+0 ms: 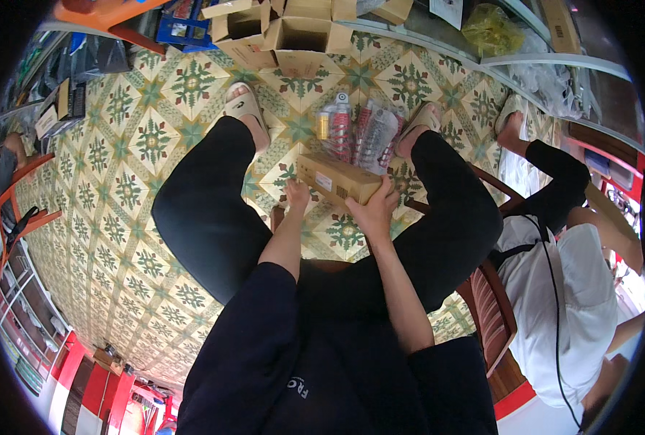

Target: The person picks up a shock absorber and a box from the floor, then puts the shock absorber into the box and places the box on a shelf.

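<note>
My right hand (374,212) grips the near right end of a long brown cardboard box (349,182), thumb on one side and fingers over the other. The box is closed, tilted, and bears a white label and a printed code. By the box's left end, my left hand (298,194) is curled into a loose fist, with nothing visible in it. On the floor just beyond the box lie coil-spring shock absorbers with red springs (341,128), wrapped in clear plastic. One has a gold cylinder (323,126). More wrapped shock absorbers (375,136) lie to the right, near my foot.
Open cardboard cartons (300,51) stand ahead on the patterned tile floor (153,138). A glass display case (551,62) runs along the upper right. Close on my right, a person in a white shirt (561,304) sits on a wooden chair (491,318). An orange chair (23,206) stands far left.
</note>
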`<state>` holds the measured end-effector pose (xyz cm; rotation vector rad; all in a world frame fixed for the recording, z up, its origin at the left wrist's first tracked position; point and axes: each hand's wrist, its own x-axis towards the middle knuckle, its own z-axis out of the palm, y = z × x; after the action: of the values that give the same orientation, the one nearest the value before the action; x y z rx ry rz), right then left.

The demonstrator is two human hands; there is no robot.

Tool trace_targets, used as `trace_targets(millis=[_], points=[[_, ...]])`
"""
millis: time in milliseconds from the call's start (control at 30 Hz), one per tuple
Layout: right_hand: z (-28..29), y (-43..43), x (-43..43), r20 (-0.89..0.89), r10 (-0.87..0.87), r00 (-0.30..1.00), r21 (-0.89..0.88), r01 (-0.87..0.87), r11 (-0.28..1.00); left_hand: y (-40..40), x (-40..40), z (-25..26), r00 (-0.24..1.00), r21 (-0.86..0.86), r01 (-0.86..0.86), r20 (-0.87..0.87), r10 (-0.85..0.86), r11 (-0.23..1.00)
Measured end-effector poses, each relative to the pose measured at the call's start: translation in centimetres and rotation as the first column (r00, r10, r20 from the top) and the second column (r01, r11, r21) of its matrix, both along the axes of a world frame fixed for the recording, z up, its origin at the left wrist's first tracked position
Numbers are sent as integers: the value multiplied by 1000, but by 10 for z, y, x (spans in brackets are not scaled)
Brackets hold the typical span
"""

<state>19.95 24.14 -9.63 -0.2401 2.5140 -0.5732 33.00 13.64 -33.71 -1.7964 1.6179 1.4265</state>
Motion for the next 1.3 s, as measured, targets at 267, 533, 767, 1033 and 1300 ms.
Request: trace_targets(millis=[267,533,767,1033,1300], points=[[-10,4,-6,-9,67,998,-16,-67,998,-33,-30,-46,893,195,-402,-131,430,895],[-9,2,-8,-20,123,992,-12,-123,992,-44,-14,-91,831,474,-373,-211,514,798],[3,10,-9,21,80,997,-1,-80,997,-51,-35,-25,845,488,-355,-196,497,797],[87,5,30,71,267,961,62,-271,961,-34,9,35,753,609,-431,-164,638,665],[161,34,75,-114,348,931,-116,-360,926,-59,-46,92,869,552,35,-428,247,833]])
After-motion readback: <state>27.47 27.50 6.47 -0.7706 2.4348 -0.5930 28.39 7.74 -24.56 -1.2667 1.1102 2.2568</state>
